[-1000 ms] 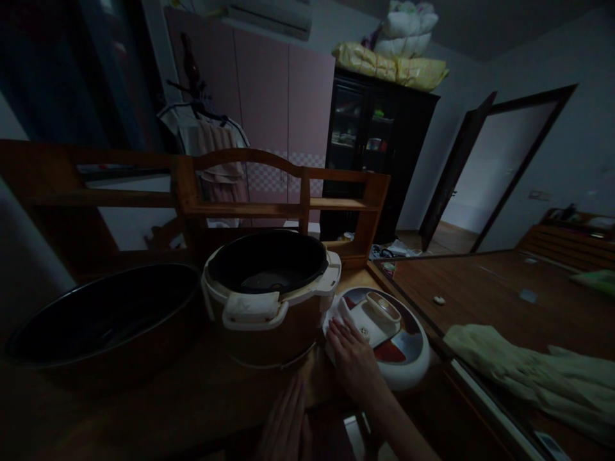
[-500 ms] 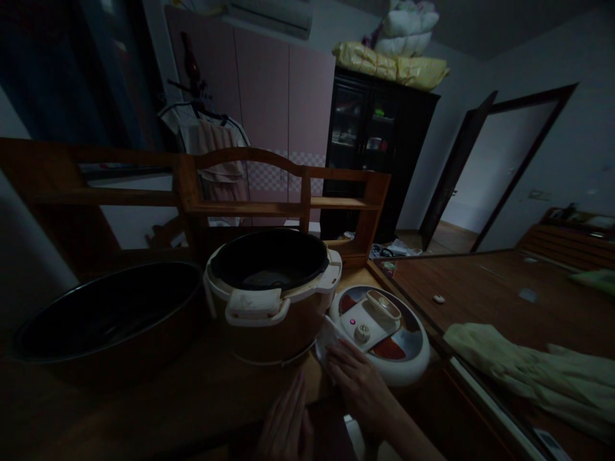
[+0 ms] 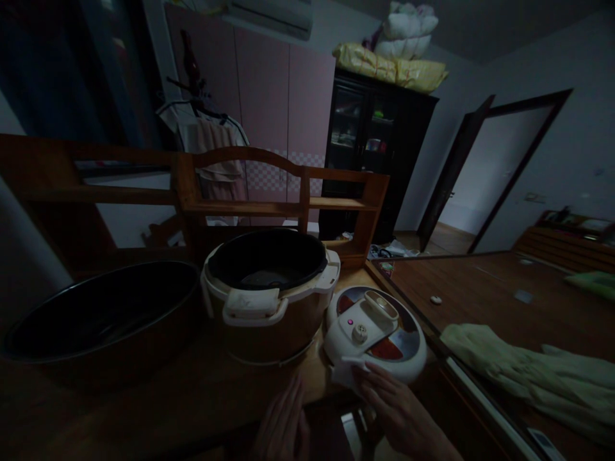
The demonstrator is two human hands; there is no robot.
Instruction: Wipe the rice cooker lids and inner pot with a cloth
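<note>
My right hand [image 3: 394, 404] presses a white cloth [image 3: 346, 371], possibly a tissue, against the near rim of a white pressure cooker lid [image 3: 413, 358]. The lid lies on the wooden table with its handle, knob and a small pink button facing up. My left hand [image 3: 283, 419] rests at the table's front edge, fingers stretched out and held together, with nothing visible in it. Left of the lid stands the lidless electric pressure cooker [image 3: 273, 336], its dark inside showing. Farther left is a large dark pot [image 3: 110, 342], also without a lid.
A wooden shelf rack [image 3: 245, 208] runs along the table's back. To the right, a lower brown surface [image 3: 480, 282] holds a pale green cloth [image 3: 523, 371], a small white object [image 3: 435, 299] and a remote-like device [image 3: 545, 443]. The room is dim.
My right hand and the white cloth have moved from the lid's left side, beside the cooker, to its near rim, toward me and rightward. My left hand stays about where it was.
</note>
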